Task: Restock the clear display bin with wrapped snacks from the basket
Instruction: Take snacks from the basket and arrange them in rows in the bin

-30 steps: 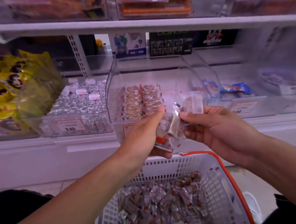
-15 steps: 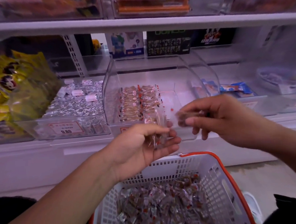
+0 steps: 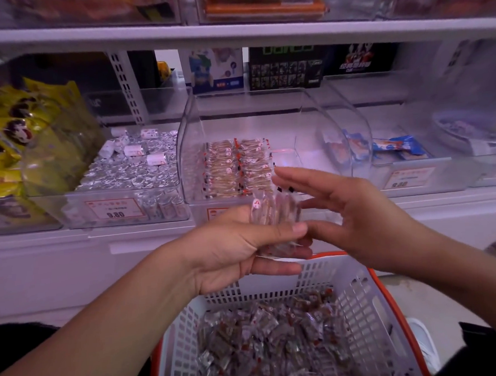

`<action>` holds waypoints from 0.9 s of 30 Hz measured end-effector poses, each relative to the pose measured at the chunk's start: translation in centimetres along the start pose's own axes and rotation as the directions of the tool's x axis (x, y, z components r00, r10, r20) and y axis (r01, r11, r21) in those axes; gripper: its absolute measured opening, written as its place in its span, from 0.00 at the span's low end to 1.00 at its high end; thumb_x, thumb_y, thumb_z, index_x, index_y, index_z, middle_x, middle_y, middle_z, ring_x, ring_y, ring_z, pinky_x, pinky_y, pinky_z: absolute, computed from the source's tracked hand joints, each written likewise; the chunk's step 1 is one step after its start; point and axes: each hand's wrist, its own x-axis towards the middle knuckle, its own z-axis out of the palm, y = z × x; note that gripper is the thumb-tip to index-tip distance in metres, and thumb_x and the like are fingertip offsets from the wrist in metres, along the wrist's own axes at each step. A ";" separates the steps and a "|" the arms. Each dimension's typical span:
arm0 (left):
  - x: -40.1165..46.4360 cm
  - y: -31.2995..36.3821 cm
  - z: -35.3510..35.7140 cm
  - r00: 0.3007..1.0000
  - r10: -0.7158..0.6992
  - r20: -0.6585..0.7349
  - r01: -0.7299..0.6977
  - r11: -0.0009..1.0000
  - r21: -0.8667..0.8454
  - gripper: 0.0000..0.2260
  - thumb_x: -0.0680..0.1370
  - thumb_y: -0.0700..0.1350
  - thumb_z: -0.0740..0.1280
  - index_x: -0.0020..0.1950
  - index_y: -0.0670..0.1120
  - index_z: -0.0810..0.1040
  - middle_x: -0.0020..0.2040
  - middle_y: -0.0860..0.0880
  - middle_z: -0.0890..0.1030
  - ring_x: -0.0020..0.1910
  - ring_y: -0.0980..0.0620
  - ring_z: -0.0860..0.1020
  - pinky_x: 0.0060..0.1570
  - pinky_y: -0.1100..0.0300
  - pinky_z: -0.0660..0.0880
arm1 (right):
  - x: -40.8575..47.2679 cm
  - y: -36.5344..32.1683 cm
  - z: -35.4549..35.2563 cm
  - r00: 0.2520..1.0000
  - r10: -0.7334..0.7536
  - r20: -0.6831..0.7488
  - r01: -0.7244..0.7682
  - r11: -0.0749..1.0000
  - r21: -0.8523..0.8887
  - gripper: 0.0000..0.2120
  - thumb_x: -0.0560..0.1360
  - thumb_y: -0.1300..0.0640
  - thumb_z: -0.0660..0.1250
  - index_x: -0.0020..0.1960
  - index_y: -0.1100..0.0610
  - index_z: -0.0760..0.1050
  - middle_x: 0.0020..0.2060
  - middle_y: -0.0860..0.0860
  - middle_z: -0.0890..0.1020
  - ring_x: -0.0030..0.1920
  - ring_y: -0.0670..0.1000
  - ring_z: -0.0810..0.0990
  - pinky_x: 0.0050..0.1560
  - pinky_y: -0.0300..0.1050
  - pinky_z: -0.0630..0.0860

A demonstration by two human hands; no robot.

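Note:
A clear display bin (image 3: pixel 188 139) sits on the middle shelf, with two neat rows of wrapped snacks (image 3: pixel 237 168) in its left half. My left hand (image 3: pixel 233 247) is shut on a small stack of clear-wrapped snacks (image 3: pixel 274 215), held just below the bin's front. My right hand (image 3: pixel 356 219) hovers beside that stack with fingers spread and nothing in it. Below, a white basket (image 3: pixel 360 294) with an orange rim holds a heap of loose wrapped snacks (image 3: pixel 273 343).
A bin of silver-wrapped sweets (image 3: pixel 129 171) stands to the left, with yellow packets (image 3: pixel 8 138) beyond it. Bins holding blue-wrapped items (image 3: pixel 398 146) stand to the right. An upper shelf (image 3: pixel 231 34) overhangs. Price tags line the shelf front.
My right hand has opened and no longer pinches a snack. My left hand now grips the stack upright, slightly higher.

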 end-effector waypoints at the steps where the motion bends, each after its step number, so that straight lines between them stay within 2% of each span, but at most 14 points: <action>1: 0.0 -0.1 0.0 1.000 0.010 -0.012 -0.010 1.000 0.027 0.19 0.65 0.42 0.77 0.55 0.42 0.81 0.47 0.44 0.85 0.47 0.47 0.85 0.37 0.59 0.82 | -0.1 0.0 0.2 1.000 0.003 0.021 -0.003 1.000 0.013 0.32 0.74 0.65 0.72 0.74 0.50 0.67 0.68 0.42 0.75 0.69 0.40 0.72 0.67 0.42 0.72; 4: 0.0 0.0 0.2 0.998 0.045 -0.049 -0.037 0.986 0.162 0.18 0.66 0.35 0.78 0.54 0.43 0.80 0.41 0.48 0.83 0.44 0.52 0.84 0.35 0.61 0.80 | -0.3 0.1 0.2 0.998 -0.011 0.069 0.011 1.000 0.007 0.33 0.75 0.64 0.71 0.75 0.47 0.65 0.68 0.38 0.74 0.70 0.39 0.70 0.70 0.40 0.68; 7: -0.1 0.2 0.6 0.990 0.117 -0.080 -0.074 0.907 0.415 0.17 0.68 0.30 0.76 0.51 0.44 0.78 0.38 0.48 0.81 0.37 0.53 0.80 0.29 0.62 0.76 | -0.3 -0.1 -0.1 0.995 -0.058 0.080 0.063 0.996 -0.064 0.36 0.74 0.62 0.73 0.75 0.42 0.64 0.69 0.37 0.73 0.71 0.40 0.69 0.67 0.46 0.73; 10: 0.0 0.5 0.9 0.986 0.134 -0.103 -0.052 0.817 0.574 0.25 0.67 0.30 0.75 0.59 0.49 0.73 0.40 0.48 0.81 0.35 0.53 0.78 0.27 0.61 0.73 | -0.4 -0.4 -0.6 0.990 -0.075 0.116 0.081 0.996 -0.049 0.37 0.70 0.60 0.77 0.73 0.43 0.66 0.62 0.40 0.78 0.65 0.45 0.76 0.63 0.46 0.74; 12: 0.2 1.3 0.7 0.975 0.171 -0.141 -0.052 0.795 0.605 0.27 0.67 0.30 0.75 0.59 0.48 0.69 0.43 0.47 0.84 0.35 0.53 0.78 0.28 0.62 0.72 | -0.3 -0.6 -1.0 0.989 -0.119 0.092 0.131 0.982 -0.133 0.32 0.68 0.59 0.78 0.68 0.48 0.72 0.55 0.42 0.79 0.58 0.46 0.79 0.58 0.41 0.75; 15: 0.8 3.0 0.2 0.954 0.271 -0.130 -0.119 0.740 0.662 0.23 0.67 0.30 0.76 0.54 0.48 0.71 0.41 0.48 0.85 0.31 0.52 0.76 0.24 0.64 0.68 | 0.5 -1.0 -1.3 0.988 -0.153 0.001 0.146 0.943 -0.298 0.21 0.65 0.59 0.78 0.57 0.53 0.79 0.45 0.45 0.80 0.47 0.47 0.79 0.49 0.45 0.76; 16: 1.1 3.6 0.0 0.947 0.300 -0.112 -0.144 0.711 0.689 0.22 0.67 0.30 0.76 0.53 0.48 0.72 0.42 0.47 0.85 0.31 0.51 0.78 0.23 0.62 0.71 | 1.0 -1.1 -1.4 0.989 -0.144 -0.015 0.130 0.926 -0.354 0.19 0.64 0.58 0.77 0.54 0.54 0.79 0.43 0.46 0.79 0.45 0.47 0.79 0.47 0.46 0.76; 17: 1.5 4.2 -0.2 0.940 0.328 -0.098 -0.167 0.688 0.706 0.22 0.67 0.30 0.76 0.53 0.48 0.72 0.44 0.46 0.85 0.33 0.48 0.81 0.26 0.58 0.76 | 1.8 -1.2 -1.6 0.991 -0.133 -0.026 0.110 0.905 -0.411 0.18 0.63 0.56 0.77 0.52 0.54 0.79 0.42 0.47 0.80 0.43 0.47 0.79 0.46 0.47 0.76; 19: 2.5 5.2 -1.2 0.906 0.410 -0.105 -0.197 0.629 0.752 0.23 0.69 0.33 0.76 0.59 0.48 0.73 0.49 0.47 0.84 0.43 0.48 0.84 0.44 0.50 0.83 | 4.0 -0.8 -2.8 0.994 -0.083 -0.074 0.037 0.874 -0.484 0.16 0.63 0.54 0.77 0.49 0.54 0.80 0.40 0.48 0.81 0.40 0.49 0.79 0.43 0.47 0.77; 21: 3.4 6.0 -2.9 0.810 0.571 -0.132 -0.186 0.464 0.866 0.23 0.71 0.40 0.76 0.62 0.50 0.73 0.51 0.53 0.81 0.48 0.53 0.82 0.52 0.52 0.81 | 7.2 0.2 -4.7 0.993 -0.008 -0.122 -0.061 0.830 -0.555 0.16 0.62 0.50 0.76 0.48 0.53 0.80 0.38 0.47 0.82 0.39 0.49 0.79 0.42 0.46 0.77; 23: 3.8 6.4 -4.6 0.716 0.695 -0.065 -0.101 0.196 0.975 0.18 0.73 0.45 0.73 0.61 0.51 0.75 0.51 0.53 0.80 0.49 0.53 0.80 0.52 0.52 0.79 | 11.5 2.1 -6.6 0.996 0.063 -0.056 -0.084 0.675 -0.733 0.16 0.63 0.45 0.74 0.47 0.52 0.79 0.38 0.48 0.80 0.37 0.52 0.78 0.40 0.43 0.74; 25: 3.8 6.3 -5.8 0.710 0.704 0.033 0.069 -0.117 0.991 0.12 0.75 0.49 0.69 0.58 0.51 0.76 0.51 0.51 0.80 0.50 0.48 0.79 0.51 0.51 0.78 | 15.8 4.3 -7.1 0.986 0.165 0.024 -0.057 0.472 -0.880 0.16 0.66 0.42 0.73 0.40 0.52 0.73 0.35 0.50 0.76 0.34 0.52 0.72 0.38 0.43 0.71; 26: 4.0 6.1 -6.2 0.716 0.696 0.059 0.132 -0.218 0.967 0.11 0.75 0.50 0.67 0.57 0.51 0.76 0.51 0.50 0.80 0.50 0.47 0.79 0.50 0.51 0.77 | 17.7 5.5 -6.9 0.972 0.231 0.041 -0.053 0.386 -0.921 0.17 0.66 0.42 0.73 0.38 0.51 0.69 0.34 0.50 0.74 0.33 0.51 0.70 0.38 0.43 0.70; 27: 4.1 6.1 -6.5 0.722 0.689 0.069 0.167 -0.269 0.949 0.11 0.75 0.51 0.66 0.57 0.51 0.75 0.51 0.50 0.80 0.49 0.46 0.79 0.49 0.52 0.77 | 19.3 6.7 -6.4 0.953 0.299 0.046 -0.053 0.314 -0.948 0.17 0.67 0.43 0.74 0.39 0.51 0.68 0.35 0.49 0.73 0.34 0.51 0.70 0.38 0.43 0.69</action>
